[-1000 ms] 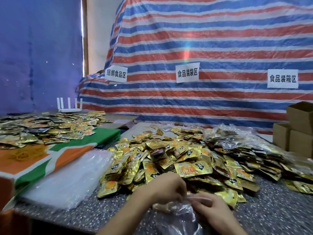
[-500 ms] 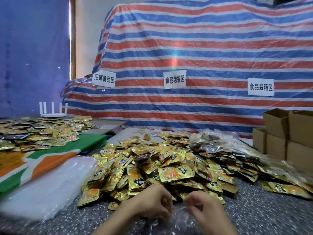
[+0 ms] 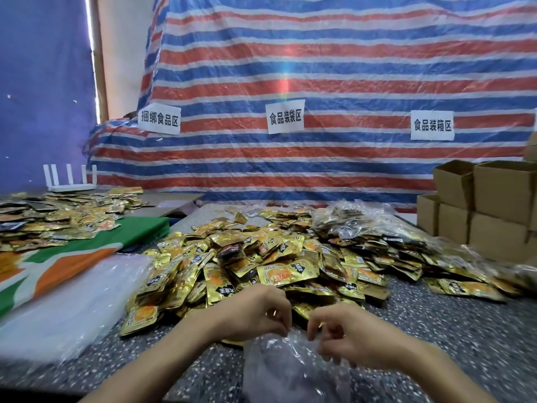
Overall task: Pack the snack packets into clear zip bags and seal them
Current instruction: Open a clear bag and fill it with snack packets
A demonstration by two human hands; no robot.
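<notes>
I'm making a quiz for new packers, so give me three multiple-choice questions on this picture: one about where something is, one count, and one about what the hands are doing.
1. Where do the cardboard boxes stand? A) far right B) far left C) on the green cloth
2. How many white signs hang on the striped tarp? A) two B) three C) five
3. What are the left hand and right hand doing? A) lying flat B) lifting a box C) pinching the clear bag
Answers: 1 A, they are stacked at the right edge; 2 B, three sheets hang side by side; 3 C, curled fingers of both meet the bag's top edge.
</notes>
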